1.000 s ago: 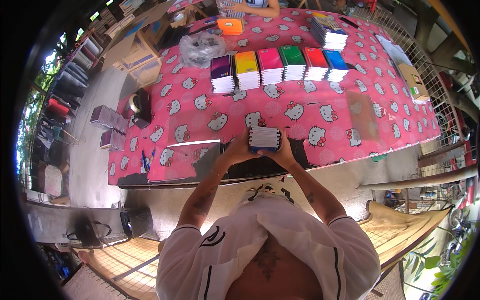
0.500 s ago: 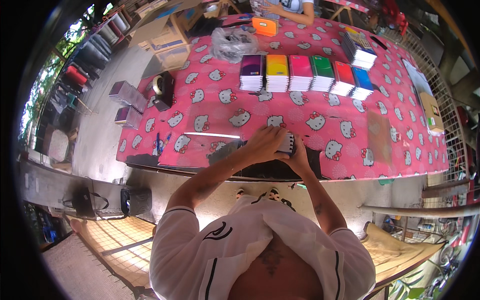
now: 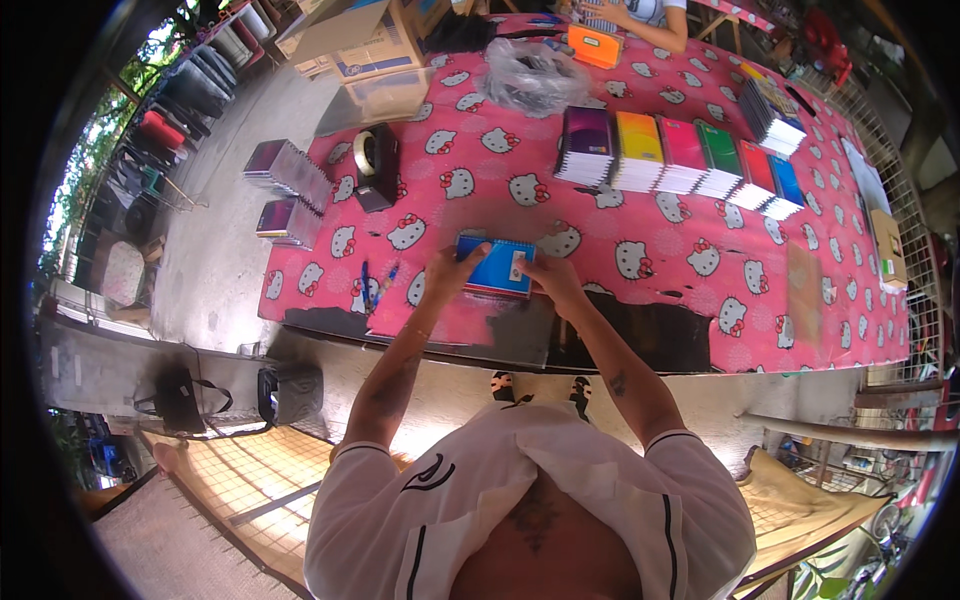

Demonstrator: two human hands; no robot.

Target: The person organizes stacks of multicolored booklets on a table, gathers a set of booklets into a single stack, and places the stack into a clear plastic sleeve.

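Observation:
A small blue spiral notebook (image 3: pixel 493 268), with a pale label near its right end, lies cover up between my hands just over the near part of the table. Red shows under its near edge, so more notebooks may be beneath it. My left hand (image 3: pixel 450 274) grips its left end, thumb on the cover. Its right end is held by my right hand (image 3: pixel 554 281), thumb near the label. Beyond stand stacked notebooks in a row: purple (image 3: pixel 587 133), yellow (image 3: pixel 639 139), pink (image 3: pixel 682 145), green (image 3: pixel 718 150), red (image 3: pixel 757 168) and blue (image 3: pixel 786 182).
A pink patterned tablecloth (image 3: pixel 480 195) covers the table. Leftward are a tape dispenser (image 3: pixel 375 170), pens (image 3: pixel 372 286) and wrapped notebook stacks (image 3: pixel 288 172). A plastic bag (image 3: pixel 533 78), an orange box (image 3: pixel 595 46), another person's arm (image 3: pixel 655 33) and cardboard boxes (image 3: pixel 375 45) are farther back.
The notebook has turned from spiral edge at the right to blue cover up, with the spiral on its far edge. My hands moved apart to its two ends and shifted left over the table.

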